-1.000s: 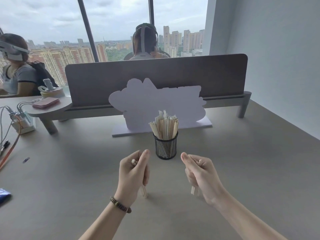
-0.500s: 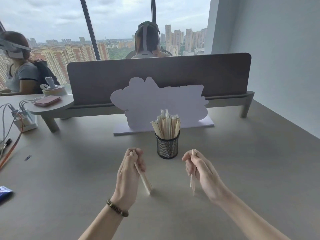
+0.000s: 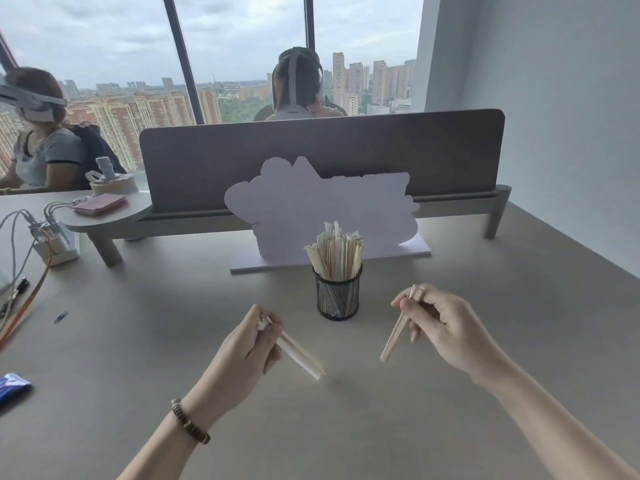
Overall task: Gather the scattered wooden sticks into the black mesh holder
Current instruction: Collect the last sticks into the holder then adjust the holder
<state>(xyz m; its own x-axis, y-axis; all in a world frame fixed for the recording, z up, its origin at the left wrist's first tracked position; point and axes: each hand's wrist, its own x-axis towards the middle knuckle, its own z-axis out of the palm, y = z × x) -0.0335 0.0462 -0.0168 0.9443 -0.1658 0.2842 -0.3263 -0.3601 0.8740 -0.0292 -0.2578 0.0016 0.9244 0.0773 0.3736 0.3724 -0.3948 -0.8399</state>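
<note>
A black mesh holder (image 3: 337,296) stands upright in the middle of the grey table, packed with several wooden sticks (image 3: 335,254) that fan out above its rim. My left hand (image 3: 244,351) is in front of it to the left and grips a small bundle of wooden sticks (image 3: 300,355) that slants down to the right. My right hand (image 3: 446,329) is to the holder's right and pinches wooden sticks (image 3: 394,336) that point down and to the left. Both bundles are held above the table.
A white cut-out sign (image 3: 322,209) on a flat base stands just behind the holder, with a grey divider (image 3: 322,157) behind that. Cables and a power strip (image 3: 48,237) lie at the far left, along with a blue packet (image 3: 12,388). Two persons sit beyond the divider.
Both hands have lifted their sticks off the table and tilted them. The left bundle now slants to the right, the right one to the left. My hands have moved apart.
</note>
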